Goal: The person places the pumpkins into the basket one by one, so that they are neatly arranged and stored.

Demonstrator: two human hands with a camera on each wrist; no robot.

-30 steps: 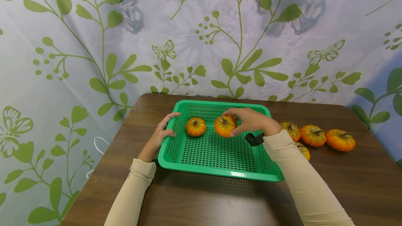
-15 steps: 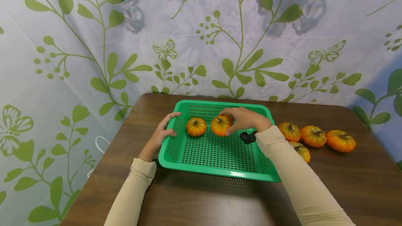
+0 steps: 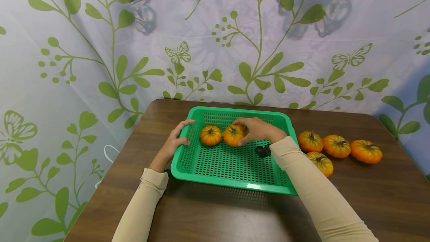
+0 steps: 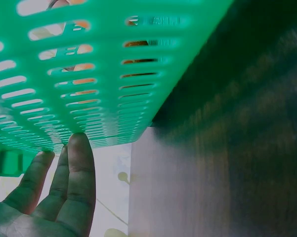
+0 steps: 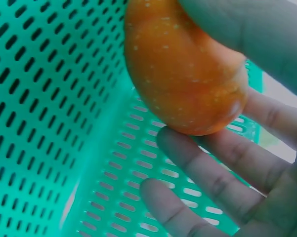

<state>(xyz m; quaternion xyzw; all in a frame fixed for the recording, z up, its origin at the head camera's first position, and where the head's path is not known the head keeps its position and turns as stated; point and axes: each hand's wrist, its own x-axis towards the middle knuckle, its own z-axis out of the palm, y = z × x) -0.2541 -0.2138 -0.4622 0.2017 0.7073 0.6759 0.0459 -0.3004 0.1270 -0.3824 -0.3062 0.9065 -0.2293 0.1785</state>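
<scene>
At the far left, a white cord (image 3: 108, 154) shows by the edge of the brown table (image 3: 114, 201), in front of a cloth (image 3: 201, 74) printed with green leaves and butterflies. A left sleeve (image 3: 139, 204) leads up to the left hand (image 3: 170, 146), which holds the left rim of a green basket (image 3: 231, 184); its thumb and forefinger lie spread apart over the rim, while the left wrist view shows other fingers (image 4: 80, 170) against the outside of the slotted wall. Inside the basket, toward the left end, sits an orange pumpkin (image 3: 211, 135), stem up. Just to its right is a second pumpkin (image 3: 234, 135), also in the basket, pinched between the thumb and fingers of the right hand (image 3: 258, 129); the fingers are parted by the pumpkin's width, and two of them reach past its underside. Whether it touches the basket's floor cannot be told. A black camera (image 3: 263, 151) is at the right wrist, below the cuff of the right sleeve (image 3: 322, 193). Right of the basket, four more pumpkins (image 3: 337, 146) lie near one another on the table, three in a row and one in front.
</scene>
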